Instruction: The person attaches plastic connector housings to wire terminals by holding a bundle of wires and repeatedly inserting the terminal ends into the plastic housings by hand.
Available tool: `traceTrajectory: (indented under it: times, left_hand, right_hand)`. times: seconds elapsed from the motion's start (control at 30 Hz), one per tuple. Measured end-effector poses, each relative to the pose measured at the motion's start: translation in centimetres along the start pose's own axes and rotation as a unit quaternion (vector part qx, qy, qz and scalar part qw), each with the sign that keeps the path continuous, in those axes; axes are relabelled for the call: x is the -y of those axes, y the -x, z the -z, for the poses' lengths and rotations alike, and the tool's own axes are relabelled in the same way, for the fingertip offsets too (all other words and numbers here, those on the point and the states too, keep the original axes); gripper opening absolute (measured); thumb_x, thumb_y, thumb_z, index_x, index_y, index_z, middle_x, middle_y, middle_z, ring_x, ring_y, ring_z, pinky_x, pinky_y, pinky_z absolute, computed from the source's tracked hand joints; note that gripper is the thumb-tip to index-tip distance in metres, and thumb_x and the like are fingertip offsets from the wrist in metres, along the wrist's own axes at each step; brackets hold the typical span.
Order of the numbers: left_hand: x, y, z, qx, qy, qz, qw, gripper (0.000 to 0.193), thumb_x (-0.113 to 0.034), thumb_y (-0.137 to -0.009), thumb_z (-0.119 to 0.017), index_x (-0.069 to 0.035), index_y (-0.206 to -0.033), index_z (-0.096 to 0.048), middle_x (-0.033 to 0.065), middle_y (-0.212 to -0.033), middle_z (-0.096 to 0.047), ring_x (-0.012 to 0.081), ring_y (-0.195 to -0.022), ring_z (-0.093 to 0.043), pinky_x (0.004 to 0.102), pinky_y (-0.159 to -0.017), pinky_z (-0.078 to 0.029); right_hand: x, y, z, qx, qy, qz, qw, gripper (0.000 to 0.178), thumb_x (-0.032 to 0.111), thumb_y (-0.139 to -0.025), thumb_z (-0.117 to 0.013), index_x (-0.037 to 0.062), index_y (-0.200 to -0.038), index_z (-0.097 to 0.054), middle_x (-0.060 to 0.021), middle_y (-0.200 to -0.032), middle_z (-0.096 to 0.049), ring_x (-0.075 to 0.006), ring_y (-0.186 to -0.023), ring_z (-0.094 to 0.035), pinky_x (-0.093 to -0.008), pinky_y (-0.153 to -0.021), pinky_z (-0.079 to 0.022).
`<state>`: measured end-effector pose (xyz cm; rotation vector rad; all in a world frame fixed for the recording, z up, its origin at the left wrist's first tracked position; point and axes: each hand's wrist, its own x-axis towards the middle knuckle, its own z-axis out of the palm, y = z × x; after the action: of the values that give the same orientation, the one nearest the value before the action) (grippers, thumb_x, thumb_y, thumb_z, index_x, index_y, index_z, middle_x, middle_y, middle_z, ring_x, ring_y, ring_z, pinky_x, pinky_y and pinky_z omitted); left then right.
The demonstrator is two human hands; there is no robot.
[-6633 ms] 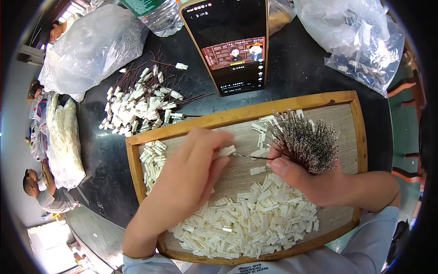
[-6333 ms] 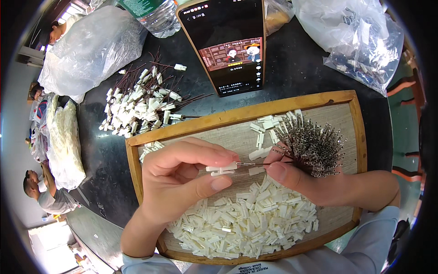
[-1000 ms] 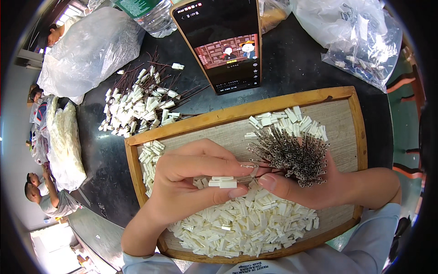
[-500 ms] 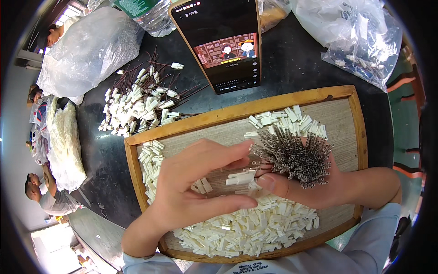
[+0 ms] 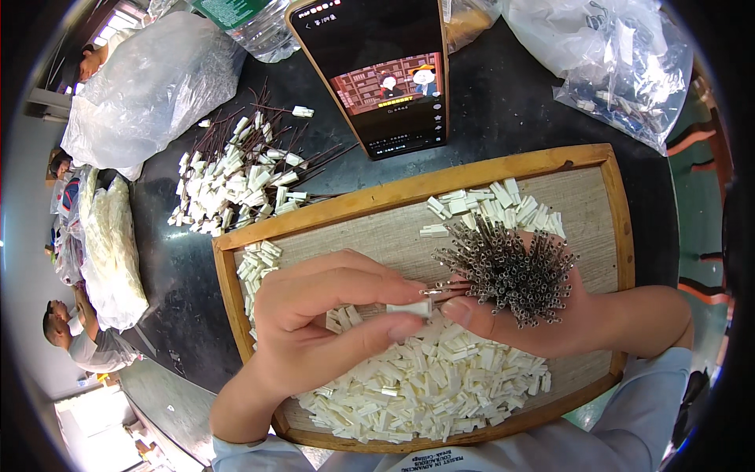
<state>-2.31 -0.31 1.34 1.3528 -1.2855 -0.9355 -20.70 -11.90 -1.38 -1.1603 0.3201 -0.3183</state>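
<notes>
A small white plastic connector housing (image 5: 412,307) sits between the thumb and forefinger of my left hand (image 5: 314,326), which is closed in a pinch. My right hand (image 5: 578,322) is wrapped round a thick bundle of thin dark wires (image 5: 515,271) with metal crimp terminals at their tips. One or two wires stick out leftward past my right thumb, their terminals close to my left fingertip and just above the housing. Beneath both hands, a heap of loose white connector housings (image 5: 425,393) lies in a wooden-framed tray (image 5: 417,193).
Beyond the tray's left corner lies a pile of wires with white connectors (image 5: 244,173). A phone (image 5: 377,79) stands behind the tray. Plastic bags (image 5: 157,86) are at the far left and right, near a bottle (image 5: 255,27). Other people (image 5: 90,338) sit at the left.
My left hand's spread thumb and forefinger have closed on the white housing. The wire tips beside my right thumb are bare now; the right hand has hardly moved.
</notes>
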Motion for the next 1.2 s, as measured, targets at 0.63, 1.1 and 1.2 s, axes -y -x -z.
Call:
traceTrajectory:
  times: [0.63,1.1,1.2]
  left_hand:
    - [0.2,-0.3,-0.5,0.014,-0.156,-0.121,0.98,0.025,-0.004,-0.059,-0.075,0.0,-0.081,-0.064,0.0101,-0.075,-0.063,0.02,-0.066,-0.061,0.0254,-0.055,-0.048]
    - [0.3,-1.2,4.4,-0.255,-0.508,-0.061,0.82,0.026,-0.004,-0.068,-0.068,0.0,-0.092,-0.06,0.0135,-0.086,-0.063,0.0256,-0.079,-0.061,0.0306,-0.067,-0.048]
    - [0.2,-0.8,2.2,-0.12,-0.568,-0.044,0.813,0.035,-0.008,-0.067,-0.068,-0.004,-0.101,-0.057,0.0138,-0.109,-0.053,0.0285,-0.098,-0.053,0.0363,-0.08,-0.044]
  right_hand:
    - [-0.2,0.0,-0.4,0.0,0.005,0.029,1.0,0.023,-0.005,-0.077,-0.059,-0.0037,-0.1,-0.055,-0.0035,-0.089,-0.059,-0.0061,-0.084,-0.054,-0.0205,-0.07,-0.044]
    - [1.0,-0.8,-1.0,-0.11,-0.005,-0.058,0.992,0.013,0.015,-0.086,-0.056,0.0023,-0.085,-0.053,0.0008,-0.065,-0.051,-0.0034,-0.057,-0.046,-0.0192,-0.05,-0.038]
    - [0.9,-0.6,-0.2,-0.095,0.015,-0.059,0.994,0.012,0.013,-0.087,-0.054,0.0022,-0.085,-0.052,0.0005,-0.069,-0.053,-0.0042,-0.059,-0.049,-0.0193,-0.05,-0.039]
